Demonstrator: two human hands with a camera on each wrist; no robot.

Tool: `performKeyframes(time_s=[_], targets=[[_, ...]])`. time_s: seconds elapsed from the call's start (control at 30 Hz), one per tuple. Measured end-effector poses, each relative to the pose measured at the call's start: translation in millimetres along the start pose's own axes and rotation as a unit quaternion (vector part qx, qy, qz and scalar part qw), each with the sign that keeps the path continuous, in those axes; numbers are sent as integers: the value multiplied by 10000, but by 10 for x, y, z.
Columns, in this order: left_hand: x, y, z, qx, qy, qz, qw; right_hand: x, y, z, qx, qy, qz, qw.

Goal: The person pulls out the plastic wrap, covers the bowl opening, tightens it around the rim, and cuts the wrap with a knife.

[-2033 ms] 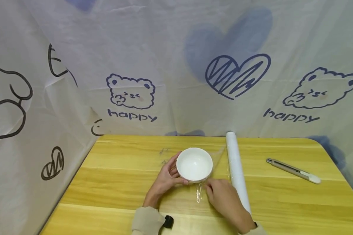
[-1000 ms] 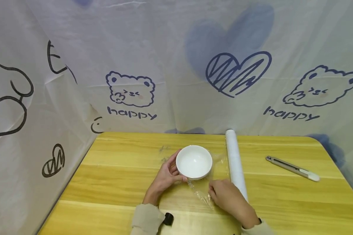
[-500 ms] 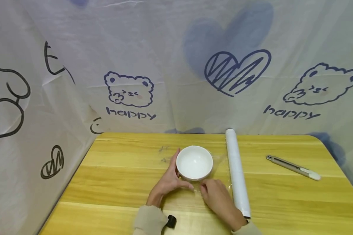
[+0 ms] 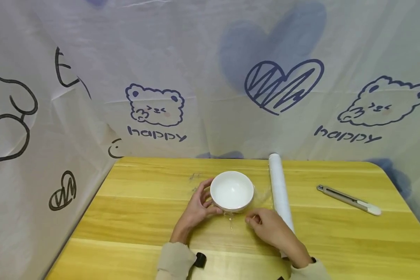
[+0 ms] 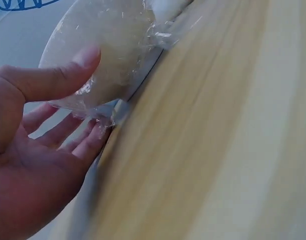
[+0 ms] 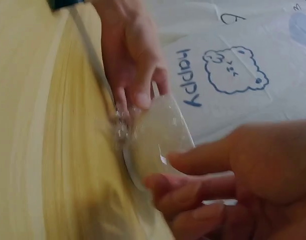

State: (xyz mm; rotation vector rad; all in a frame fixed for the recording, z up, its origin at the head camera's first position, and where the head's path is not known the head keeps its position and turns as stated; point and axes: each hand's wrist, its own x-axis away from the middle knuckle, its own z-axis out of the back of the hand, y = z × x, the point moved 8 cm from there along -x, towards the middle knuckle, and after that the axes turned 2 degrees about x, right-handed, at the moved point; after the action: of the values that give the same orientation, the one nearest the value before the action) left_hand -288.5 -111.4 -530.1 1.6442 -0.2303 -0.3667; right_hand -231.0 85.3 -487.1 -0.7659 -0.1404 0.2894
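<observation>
My left hand [image 4: 196, 208] grips a white bowl [image 4: 232, 190] from its left side, thumb at the near side and fingers spread around behind it. The bowl's mouth faces up and its inside shows bare. Crinkled cling film [image 5: 118, 35] covers the bowl's outer wall in the left wrist view, and a loose wisp hangs at the near side. Just right of the bowl is my right hand [image 4: 268, 226], its fingers loosely curled. In the right wrist view, the right thumb [image 6: 185, 159] and forefinger stand apart near the film-covered wall, with nothing seen between them.
A white roll of cling film [image 4: 281, 190] lies lengthwise right of the bowl, partly behind the right forearm. Farther right rests a utility knife [image 4: 348, 200]. The wooden table [image 4: 143, 217] meets a printed white cloth [image 4: 210, 77] at its back edge.
My right hand tugged film toward me, came back to the bowl, and now has drawn off to the right. The left thumb has returned to the bowl's near side.
</observation>
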Motion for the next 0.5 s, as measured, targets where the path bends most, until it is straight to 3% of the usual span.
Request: performKeyframes(time_s=[0.13,0.27,0.37,0.5], targets=[[0,27,-5,-308,-44,-40,9995,-19,35,112,484,730,-200,9960],[-22,32,-117,-578,-181,-85,9981,-22,3,76,996,1068,-189,9891],[-42,12,-152,-792,39,-10,9969,-35,-28,17,1039,1111,-78,9883],[-39,-2,-133,-841,428,175,9954,-73,-38,-23,685,1191,60,9905]])
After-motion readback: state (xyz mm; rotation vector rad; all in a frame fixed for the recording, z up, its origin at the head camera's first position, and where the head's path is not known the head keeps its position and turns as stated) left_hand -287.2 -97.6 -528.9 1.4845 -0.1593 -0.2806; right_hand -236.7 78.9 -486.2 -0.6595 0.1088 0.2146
